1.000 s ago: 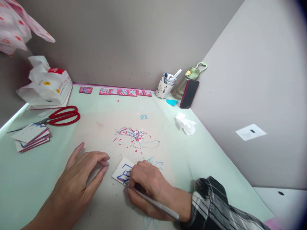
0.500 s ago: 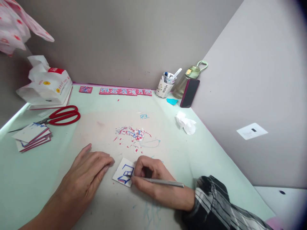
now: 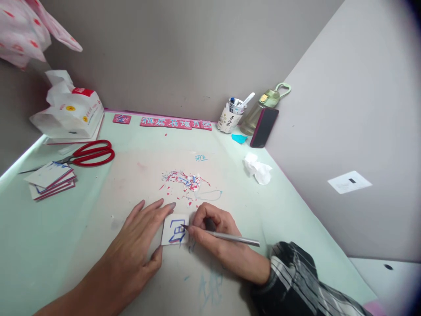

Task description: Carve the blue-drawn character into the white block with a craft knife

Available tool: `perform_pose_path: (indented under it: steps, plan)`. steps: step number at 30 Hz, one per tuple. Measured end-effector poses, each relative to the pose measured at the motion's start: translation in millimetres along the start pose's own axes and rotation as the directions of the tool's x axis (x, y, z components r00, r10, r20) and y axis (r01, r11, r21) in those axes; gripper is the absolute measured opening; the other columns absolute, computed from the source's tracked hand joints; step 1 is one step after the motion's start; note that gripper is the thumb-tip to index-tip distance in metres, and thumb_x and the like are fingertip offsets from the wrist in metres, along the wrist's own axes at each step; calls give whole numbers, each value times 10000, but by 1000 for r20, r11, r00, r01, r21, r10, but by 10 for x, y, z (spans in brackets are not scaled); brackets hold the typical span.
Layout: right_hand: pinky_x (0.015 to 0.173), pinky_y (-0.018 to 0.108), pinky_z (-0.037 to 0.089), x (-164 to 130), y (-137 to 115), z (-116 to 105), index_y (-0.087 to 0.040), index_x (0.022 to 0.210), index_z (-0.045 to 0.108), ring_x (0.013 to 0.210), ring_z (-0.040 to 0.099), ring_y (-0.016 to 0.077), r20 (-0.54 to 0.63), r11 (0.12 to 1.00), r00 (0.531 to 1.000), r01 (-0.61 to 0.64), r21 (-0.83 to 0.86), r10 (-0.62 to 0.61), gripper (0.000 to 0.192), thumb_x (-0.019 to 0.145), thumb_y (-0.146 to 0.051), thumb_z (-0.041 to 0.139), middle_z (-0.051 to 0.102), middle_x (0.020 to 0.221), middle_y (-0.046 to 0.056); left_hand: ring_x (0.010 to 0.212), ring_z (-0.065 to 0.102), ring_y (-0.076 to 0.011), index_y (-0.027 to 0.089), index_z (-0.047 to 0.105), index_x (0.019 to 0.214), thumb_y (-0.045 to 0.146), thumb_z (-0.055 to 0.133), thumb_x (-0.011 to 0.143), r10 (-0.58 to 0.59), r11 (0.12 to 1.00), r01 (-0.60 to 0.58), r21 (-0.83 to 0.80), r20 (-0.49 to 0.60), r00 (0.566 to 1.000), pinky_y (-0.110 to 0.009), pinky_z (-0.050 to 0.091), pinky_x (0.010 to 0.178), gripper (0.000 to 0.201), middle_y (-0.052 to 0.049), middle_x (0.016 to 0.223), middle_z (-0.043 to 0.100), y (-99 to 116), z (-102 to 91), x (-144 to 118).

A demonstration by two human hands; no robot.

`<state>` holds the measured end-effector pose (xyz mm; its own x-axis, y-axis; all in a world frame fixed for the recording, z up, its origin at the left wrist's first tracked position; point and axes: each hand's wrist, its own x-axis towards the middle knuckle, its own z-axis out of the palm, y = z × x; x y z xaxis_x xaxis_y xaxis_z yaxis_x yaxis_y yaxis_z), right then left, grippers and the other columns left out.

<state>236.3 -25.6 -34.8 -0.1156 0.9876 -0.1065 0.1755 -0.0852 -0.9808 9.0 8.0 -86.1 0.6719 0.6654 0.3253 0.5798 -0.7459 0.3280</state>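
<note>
My right hand (image 3: 219, 232) grips a slim silver carving knife (image 3: 233, 238) like a pen, its dark pointed tip over a small white square block (image 3: 166, 239). Blue strokes of a character are drawn on the block, with pinkish cut marks near its lower edge. My left hand (image 3: 128, 245) lies flat on the desk at the block's left, fingers stretched and apart. Its index fingertip is by the block's upper left corner and its thumb by the lower left one. Beyond the hands lies a heap of red, white and blue shavings (image 3: 190, 181).
Red-handled scissors (image 3: 94, 153) and stacked white blocks (image 3: 49, 175) lie at left, near a tissue pack (image 3: 70, 112). Carved red tiles (image 3: 176, 123) line the back wall. A pen cup (image 3: 229, 118), a bottle (image 3: 251, 116), a phone (image 3: 265, 127) and crumpled tissue (image 3: 258, 170) are at right.
The block has turned to sit straighter and lies slightly further right. My left hand has moved right and spread its fingers beside it. The knife stays in my right hand.
</note>
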Motion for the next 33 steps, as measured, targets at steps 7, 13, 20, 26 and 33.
perform_pose_path:
  steps: [7, 13, 20, 26, 33]
  plan:
    - [613, 273, 360, 23, 12, -15, -216, 723, 523, 674, 450, 133, -98, 999, 995, 36, -7, -37, 190, 851, -235, 662, 527, 701, -36, 1099, 708, -349, 210, 403, 1461, 478, 693, 884, 10, 999, -7, 46, -69, 998, -633, 435, 1144, 699, -82, 1112, 723, -45, -53, -10]
    - [612, 271, 375, 42, 23, -32, -216, 719, 522, 664, 461, 131, -120, 999, 992, 48, -13, -49, 194, 848, -254, 662, 537, 694, -35, 1487, 442, -299, 273, 253, 1595, 118, 462, 857, 15, 999, -13, -38, 66, 998, -525, 403, 1215, 783, -74, 1594, 491, 26, -23, -97]
    - [601, 263, 376, 20, -8, -40, -216, 722, 526, 663, 461, 130, -146, 1000, 989, 25, 6, -24, 191, 847, -256, 665, 532, 693, -34, 1212, 666, -322, 330, 308, 1547, 359, 711, 854, -134, 988, 141, -66, 96, 986, -454, 615, 955, 803, -76, 1395, 620, -12, -10, -111]
    - [581, 268, 340, -70, 49, -59, -221, 722, 493, 648, 421, 128, -123, 999, 992, -33, 34, 37, 223, 850, -283, 665, 500, 682, -38, 1268, 648, -281, 348, 349, 1535, 335, 709, 881, -90, 991, 101, -93, 112, 990, -396, 568, 1040, 747, -19, 1453, 614, -106, 21, -155]
    - [584, 263, 328, -129, 99, -31, -215, 721, 504, 656, 420, 123, -82, 998, 997, -16, -69, 11, 177, 837, -194, 636, 500, 690, -43, 1172, 674, -258, 383, 479, 1440, 450, 685, 939, -100, 983, 125, -136, 180, 979, -345, 596, 940, 546, -18, 1377, 603, -147, 51, -174]
